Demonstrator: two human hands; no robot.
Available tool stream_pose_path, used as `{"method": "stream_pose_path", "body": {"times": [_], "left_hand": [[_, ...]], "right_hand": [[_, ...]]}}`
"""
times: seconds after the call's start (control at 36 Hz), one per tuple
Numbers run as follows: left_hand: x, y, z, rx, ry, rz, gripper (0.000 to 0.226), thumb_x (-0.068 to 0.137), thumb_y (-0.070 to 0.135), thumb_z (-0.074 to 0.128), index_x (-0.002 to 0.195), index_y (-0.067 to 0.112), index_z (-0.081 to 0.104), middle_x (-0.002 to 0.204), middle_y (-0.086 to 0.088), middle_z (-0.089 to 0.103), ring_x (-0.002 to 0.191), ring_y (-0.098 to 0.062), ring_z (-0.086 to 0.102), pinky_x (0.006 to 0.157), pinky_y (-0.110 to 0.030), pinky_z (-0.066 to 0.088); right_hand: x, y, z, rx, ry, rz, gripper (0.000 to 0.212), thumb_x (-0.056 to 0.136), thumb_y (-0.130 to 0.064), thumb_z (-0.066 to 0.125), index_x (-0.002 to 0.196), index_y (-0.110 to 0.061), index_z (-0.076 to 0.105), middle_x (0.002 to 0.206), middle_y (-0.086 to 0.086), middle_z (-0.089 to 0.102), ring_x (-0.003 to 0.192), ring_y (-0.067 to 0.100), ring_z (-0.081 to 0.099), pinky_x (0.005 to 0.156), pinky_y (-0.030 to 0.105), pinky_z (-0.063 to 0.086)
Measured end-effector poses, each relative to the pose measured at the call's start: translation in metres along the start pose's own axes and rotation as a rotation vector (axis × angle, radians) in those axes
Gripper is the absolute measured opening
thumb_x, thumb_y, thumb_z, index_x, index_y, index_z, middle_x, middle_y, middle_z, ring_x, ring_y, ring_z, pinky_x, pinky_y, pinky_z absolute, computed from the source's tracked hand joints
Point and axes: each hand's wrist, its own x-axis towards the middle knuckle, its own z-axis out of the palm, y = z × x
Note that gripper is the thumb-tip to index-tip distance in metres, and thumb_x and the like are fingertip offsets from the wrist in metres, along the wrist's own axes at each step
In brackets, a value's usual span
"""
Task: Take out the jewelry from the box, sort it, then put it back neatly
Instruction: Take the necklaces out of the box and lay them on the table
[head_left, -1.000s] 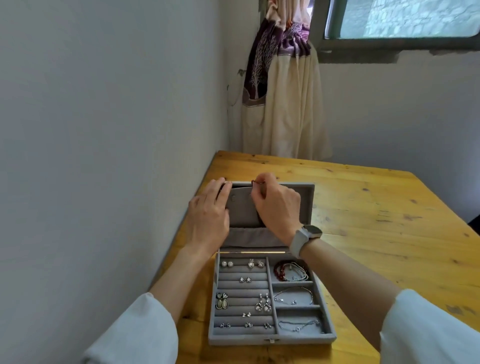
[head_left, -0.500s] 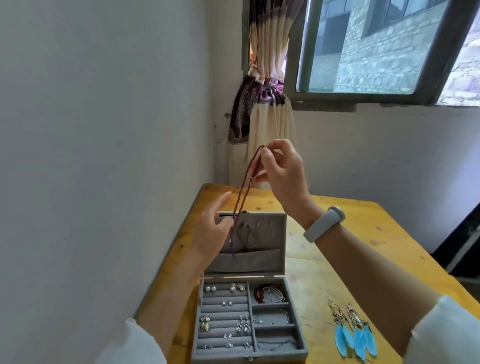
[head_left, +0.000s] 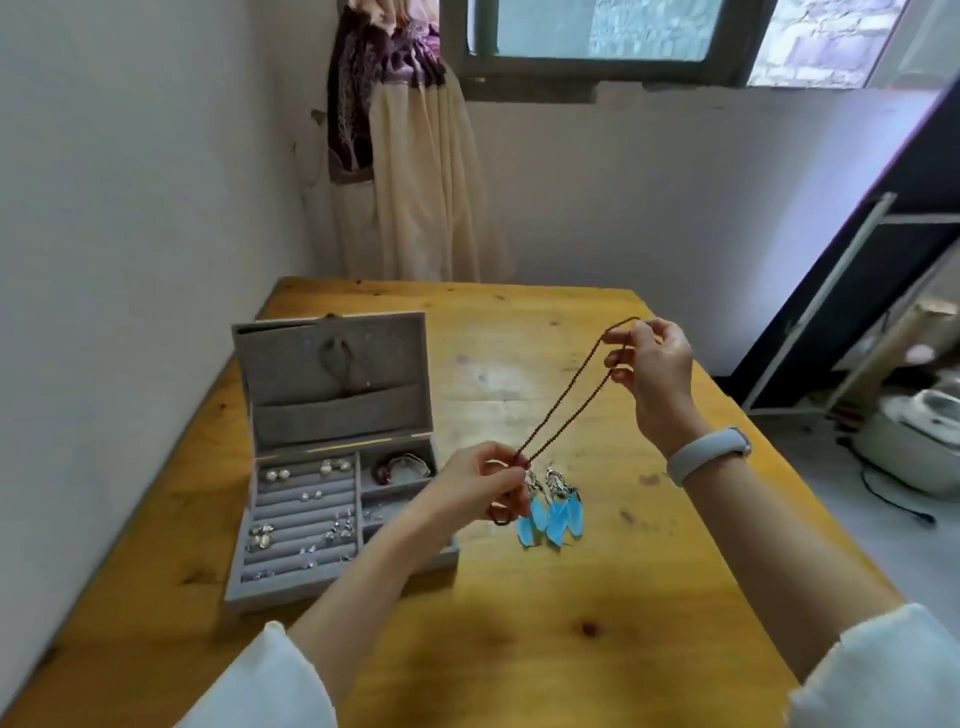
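Both hands pinched the dark red beaded necklace (head_left: 563, 400) taut: right hand (head_left: 655, 375) high, left hand (head_left: 480, 480) low, beside the open grey velvet jewelry box (head_left: 332, 457).

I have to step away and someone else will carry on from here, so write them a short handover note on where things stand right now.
Left hand pinches the lower end of the dark red bead necklace; right hand pinches its upper end, so the strand hangs between both grips above the table.
The grey jewelry box stands open at the table's left, lid upright.
Done: the necklace is out of the box, and the blue feather earrings lie on the table beside it.
Left: the stud earrings and bracelets are in their compartments; take them out, sort everything, put it back neatly.
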Motion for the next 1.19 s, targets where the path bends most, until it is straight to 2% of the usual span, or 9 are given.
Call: {"method": "stream_pose_path", "body": {"times": [0.11,0.17,0.33,0.44,0.53,0.64,0.83,0.97,1.19], "left_hand": [[0.017,-0.027,0.044,0.213,0.015,-0.028,0.014,0.091,0.006,0.049,0.082,0.014,0.056,0.065,-0.003,0.058,0.050,-0.009,0.054,0.052,-0.020,0.044],[0.024,-0.043,0.063,0.309,0.038,-0.031,0.017,0.089,0.009,0.052,0.075,0.019,0.057,0.062,0.003,0.056,0.052,-0.013,0.056,0.058,-0.023,0.044],[0.025,-0.061,0.094,0.695,0.148,0.099,0.026,0.089,0.023,0.055,0.113,0.016,0.061,0.097,-0.001,0.067,0.092,-0.014,0.059,0.078,-0.022,0.041],[0.024,-0.063,0.099,0.741,0.142,0.113,0.037,0.089,0.025,0.056,0.126,0.021,0.052,0.105,-0.002,0.067,0.103,-0.016,0.058,0.089,-0.027,0.042],[0.024,-0.063,0.099,0.713,0.097,0.074,0.048,0.088,0.024,0.057,0.134,0.021,0.043,0.118,-0.004,0.063,0.111,-0.013,0.055,0.092,-0.020,0.036],[0.024,-0.059,0.098,0.698,0.058,0.108,0.040,0.089,0.021,0.057,0.129,0.018,0.050,0.115,0.000,0.061,0.090,-0.004,0.049,0.080,-0.009,0.032],[0.014,-0.061,0.104,0.826,0.092,0.168,0.030,0.092,0.018,0.051,0.123,0.016,0.054,0.121,-0.001,0.047,0.105,-0.018,0.051,0.092,-0.027,0.042],[0.012,-0.062,0.106,0.801,0.113,0.149,0.025,0.091,0.012,0.053,0.115,0.015,0.057,0.123,0.001,0.040,0.084,-0.010,0.049,0.083,-0.021,0.041],[0.007,-0.060,0.109,1.000,0.100,0.159,0.028,0.090,0.023,0.055,0.119,0.020,0.056,0.119,0.006,0.049,0.101,-0.019,0.055,0.073,-0.023,0.036]], "right_hand": [[0.007,0.046,-0.062,-0.138,0.050,0.151,0.003,0.095,-0.010,0.039,0.093,-0.010,0.042,0.076,0.004,0.061,0.053,0.014,0.047,0.045,0.021,0.037],[0.010,0.068,-0.085,-0.234,0.044,0.209,0.003,0.093,-0.009,0.042,0.095,-0.007,0.044,0.076,0.006,0.063,0.053,0.014,0.048,0.044,0.023,0.037],[0.025,0.111,-0.112,-0.530,-0.054,0.239,0.014,0.086,-0.003,0.046,0.097,-0.008,0.053,0.077,0.005,0.061,0.064,0.014,0.054,0.060,0.033,0.052],[0.040,0.122,-0.107,-0.757,-0.194,0.110,0.020,0.085,-0.006,0.045,0.099,-0.011,0.058,0.090,0.008,0.064,0.086,0.024,0.062,0.078,0.041,0.052],[0.046,0.125,-0.101,-0.961,-0.290,-0.021,0.021,0.087,-0.007,0.046,0.100,-0.011,0.062,0.097,0.006,0.064,0.087,0.020,0.058,0.080,0.036,0.049],[0.052,0.132,-0.101,-1.106,-0.368,-0.146,0.018,0.088,-0.008,0.049,0.099,-0.011,0.064,0.104,0.009,0.062,0.104,0.024,0.050,0.086,0.035,0.042],[0.028,0.134,-0.107,-1.183,-0.367,-0.316,0.022,0.091,-0.022,0.050,0.105,-0.015,0.065,0.116,0.007,0.056,0.113,0.023,0.046,0.094,0.038,0.031],[0.002,0.134,-0.110,-1.260,-0.536,-0.393,0.034,0.092,-0.031,0.047,0.123,-0.021,0.056,0.132,0.003,0.050,0.123,0.019,0.042,0.102,0.041,0.025],[0.016,0.121,-0.125,-1.387,-0.781,-0.255,0.055,0.092,-0.017,0.036,0.144,-0.028,0.022,0.152,-0.008,0.023,0.141,0.010,0.010,0.114,0.049,0.002]]}}
